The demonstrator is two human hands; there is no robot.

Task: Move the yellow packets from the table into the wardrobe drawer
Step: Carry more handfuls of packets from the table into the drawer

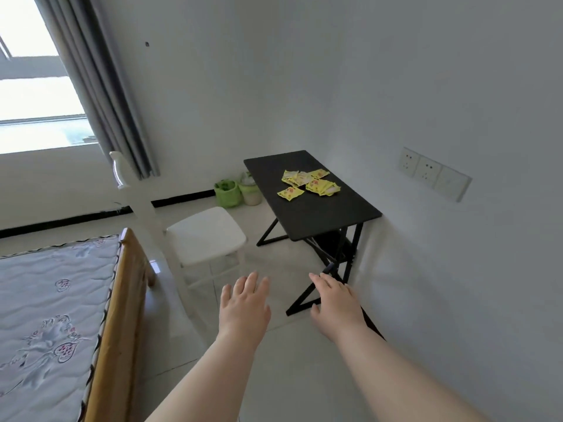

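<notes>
- Two hands showed in the head view, both stretched forward and palm-down over the floor, well short of the black tabletop (323,214).
- Ahead of them and a little to the right lay the yellow packets (310,184), a loose overlapping heap on the far half of the tabletop, with one packet (290,193) lying slightly apart on the heap's near-left side.
- From this angle the tabletop's long axis ran away from the person, along the wall on the right; the heap spread roughly across it.
- The right hand (335,303) looked the nearer of the two to the heap, being on the tabletop's side; the left hand (245,306) hung in front of the white chair (205,234), which stood just left of the tabletop.
- The left hand was spread flat, fingers loosely apart, holding nothing and touching nothing.
- The right hand was likewise released, fingers extended and a little fanned, empty; it overlapped the table's black leg frame (307,296) in the picture, though whether it touched it could not be told.
- No wardrobe or drawer appeared in this view, so no packet seemed to have been gathered yet, and the reach would need a step closer first.
</notes>
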